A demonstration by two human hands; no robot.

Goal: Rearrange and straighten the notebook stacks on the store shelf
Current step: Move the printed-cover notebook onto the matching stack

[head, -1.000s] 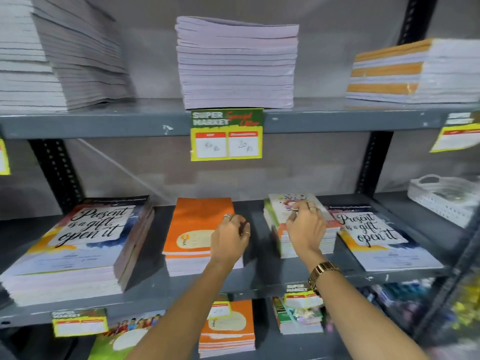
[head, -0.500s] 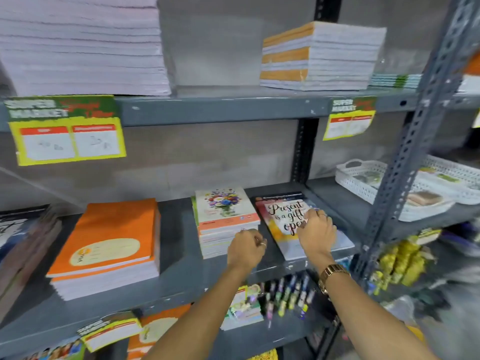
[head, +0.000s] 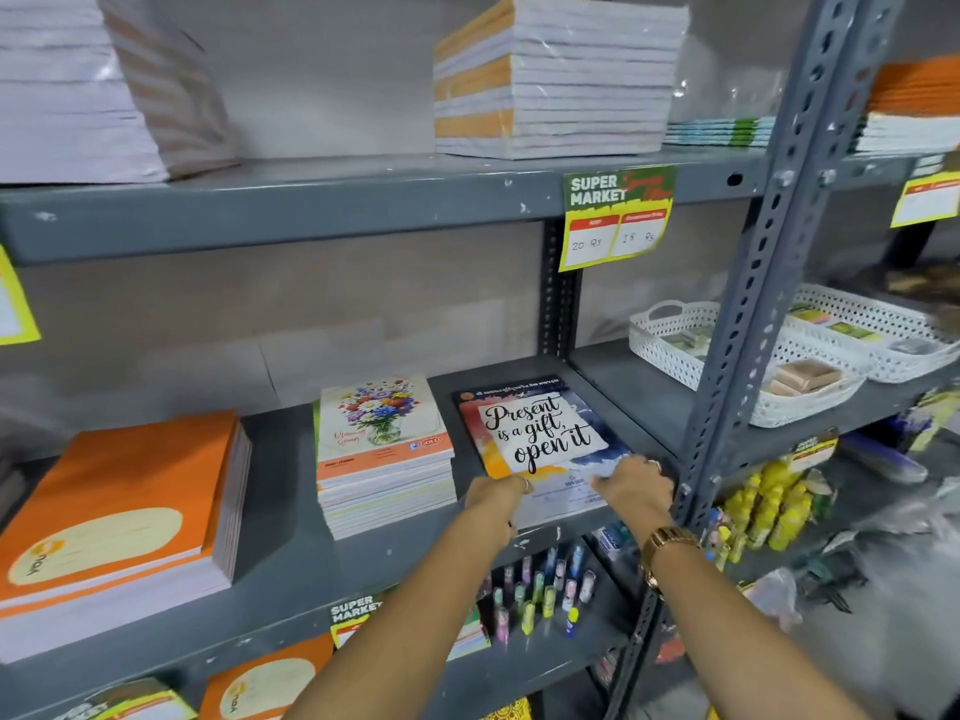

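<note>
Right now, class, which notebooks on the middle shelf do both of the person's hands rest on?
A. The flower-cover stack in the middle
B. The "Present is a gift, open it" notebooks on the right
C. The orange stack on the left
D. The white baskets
B: the left hand and right hand both sit on the near edge of the "Present is a gift" notebooks, apart from the flower-cover stack.

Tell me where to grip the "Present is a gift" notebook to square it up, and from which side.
Grip the notebook at its two near corners, from the shelf's open front. It lies flat and low, turned slightly askew, with the flower stack close on its left and the post on its right, so only the near edge is free. The left hand and right hand are there now.
</note>
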